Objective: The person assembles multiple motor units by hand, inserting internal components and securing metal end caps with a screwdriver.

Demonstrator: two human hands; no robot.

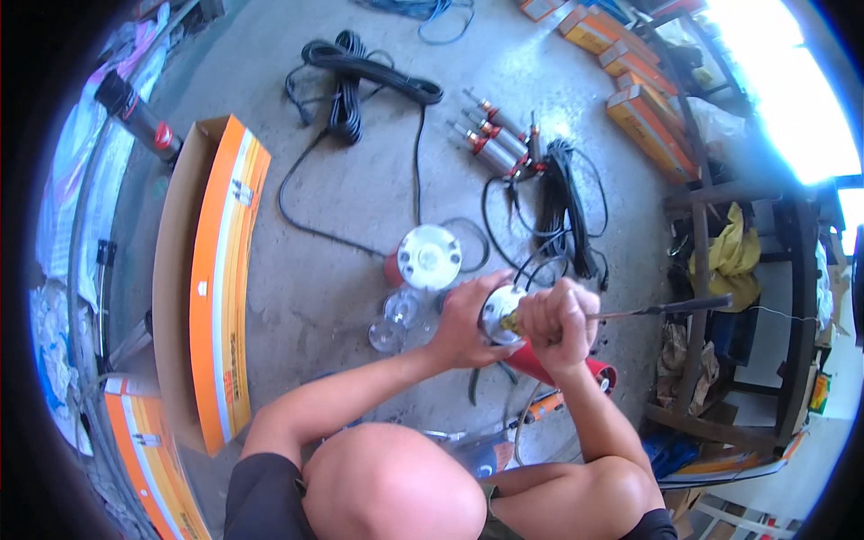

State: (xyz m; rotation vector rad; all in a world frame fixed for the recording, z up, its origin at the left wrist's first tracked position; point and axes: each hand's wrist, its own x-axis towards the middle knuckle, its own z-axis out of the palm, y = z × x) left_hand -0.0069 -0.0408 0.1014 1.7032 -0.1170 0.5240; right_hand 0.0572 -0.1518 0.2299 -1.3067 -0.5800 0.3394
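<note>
My left hand [472,315] is closed around a cylindrical part with a round silver-white end [498,317]. Against that end my right hand [560,324] is closed in a fist. It grips a long thin rod-like tool [661,310] with a thicker dark end, which sticks out to the right. A bit of yellow shows between the fist and the silver end; I cannot make out what it is. Below my right hand lies a red cylinder [531,362]. Left of my hands stands another red cylinder with a round silver top [430,258], beside several clear plastic cups [401,307].
Bundled black cable [346,81] lies far ahead, another black cable coil [564,211] to the right. Several metal cylinders with red ends [495,144] lie near it. An open orange box [220,288] stands left, orange boxes [650,121] far right. A dark rack [697,270] borders the right side.
</note>
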